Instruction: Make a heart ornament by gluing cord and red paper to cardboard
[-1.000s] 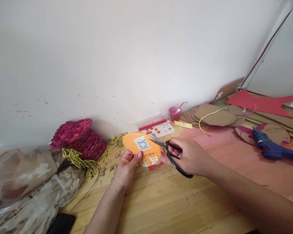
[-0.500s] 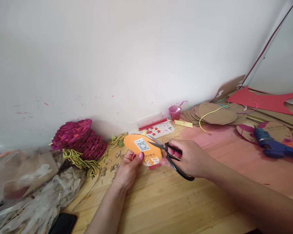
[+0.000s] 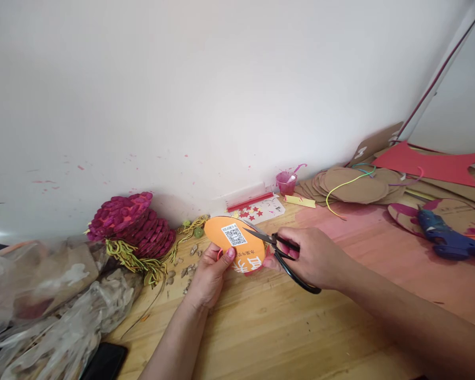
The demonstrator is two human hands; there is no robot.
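Observation:
My left hand pinches an orange oval card with a QR code and white characters, held just above the wooden table. A red layer shows under the card's lower edge. My right hand grips black-handled scissors, whose blades lie across the card's right edge, near the QR code.
A heap of magenta round pieces with yellow-green cords lies to the left, by plastic bags and a black phone. At the wall stand a star sheet and a pink cup. Cardboard ovals, red paper and a blue glue gun are at right.
The card has turned a little in my left hand and the scissors have crept along its right edge. The view has shifted slightly.

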